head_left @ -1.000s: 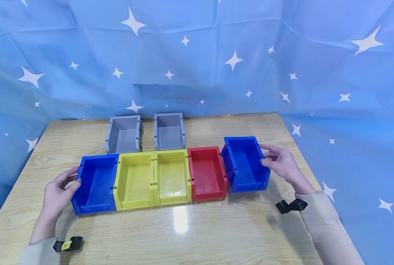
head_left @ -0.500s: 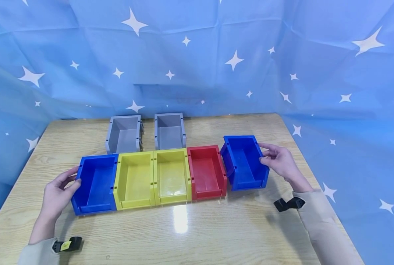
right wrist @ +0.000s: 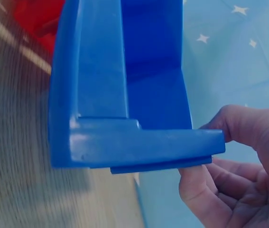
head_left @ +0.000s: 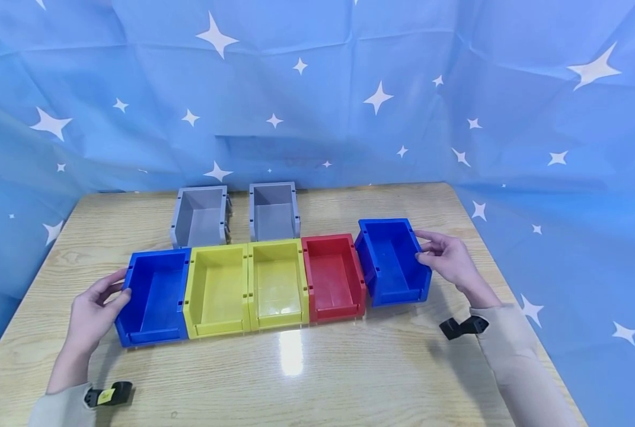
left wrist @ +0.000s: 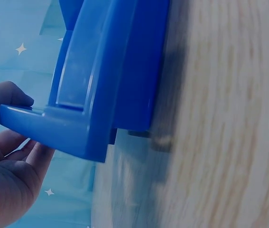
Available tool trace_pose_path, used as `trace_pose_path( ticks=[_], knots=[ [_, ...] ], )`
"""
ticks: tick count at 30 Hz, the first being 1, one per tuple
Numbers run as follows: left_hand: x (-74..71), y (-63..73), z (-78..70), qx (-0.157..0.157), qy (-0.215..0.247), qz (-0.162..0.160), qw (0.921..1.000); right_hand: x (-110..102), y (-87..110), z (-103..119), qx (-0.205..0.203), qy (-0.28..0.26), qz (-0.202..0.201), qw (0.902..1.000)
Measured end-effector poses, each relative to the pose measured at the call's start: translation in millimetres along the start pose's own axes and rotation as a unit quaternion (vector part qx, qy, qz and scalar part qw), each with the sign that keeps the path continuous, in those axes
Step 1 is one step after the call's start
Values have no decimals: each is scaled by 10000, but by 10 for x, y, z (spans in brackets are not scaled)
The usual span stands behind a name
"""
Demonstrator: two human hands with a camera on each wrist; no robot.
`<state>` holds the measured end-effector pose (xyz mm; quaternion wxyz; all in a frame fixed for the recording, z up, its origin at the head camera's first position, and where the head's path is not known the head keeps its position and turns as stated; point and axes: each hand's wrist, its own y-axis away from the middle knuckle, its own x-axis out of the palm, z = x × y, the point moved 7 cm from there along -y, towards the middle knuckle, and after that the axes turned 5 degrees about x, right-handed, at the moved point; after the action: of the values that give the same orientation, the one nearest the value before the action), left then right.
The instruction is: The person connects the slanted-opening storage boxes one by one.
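While the leftmost blue open-front bin is pinched by the left hand, presumably as a brace, the rightmost blue open-front bin (just beside the red bin) is pinched by the right hand.

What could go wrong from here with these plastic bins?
The right hand pinches the rightmost blue bin by just one side wall, so the bin might twist or slip. That bin is also very close to the red bin, so their edges could catch, perhaps nudging the red bin askew.
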<state>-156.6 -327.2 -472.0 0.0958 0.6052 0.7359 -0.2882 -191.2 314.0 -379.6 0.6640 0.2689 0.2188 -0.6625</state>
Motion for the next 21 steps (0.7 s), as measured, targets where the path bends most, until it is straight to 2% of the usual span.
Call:
trace_pose_path(
  ticks=[4, 6, 9, 11, 12, 15, 18, 21],
  knots=[
    [2, 3, -70, -76, 271, 5, 9996, 11, -4, -49, 53, -215, 171, 9996],
    [5, 1, -52, -137, 317, -3, 9994, -5, 14, -19, -156, -76, -53, 9998],
    [14, -9, 81, -47, 117, -9, 9999, -25, 70, 133, -868, 415, -710, 9928],
    [20, -14, 157, 22, 111, -24, 9999, -4, 118, 299, -1564, 878, -1180, 9767],
    [20, -15, 148, 1, 138, -23, 9999, 29, 136, 381, -1878, 1043, -1283, 9682],
    [8, -4, -79, -51, 253, 26, 9997, 208, 157, 602, -2537, 1523, -1001, 9500],
    [-4, 7, -324, -169, 309, 39, 9994, 427, 148, 717, -2672, 2109, -349, 9396],
    [3, 6, -318, -35, 299, 26, 9995, 589, 133, 733, -2606, 2577, 115, 9303]
  ],
)
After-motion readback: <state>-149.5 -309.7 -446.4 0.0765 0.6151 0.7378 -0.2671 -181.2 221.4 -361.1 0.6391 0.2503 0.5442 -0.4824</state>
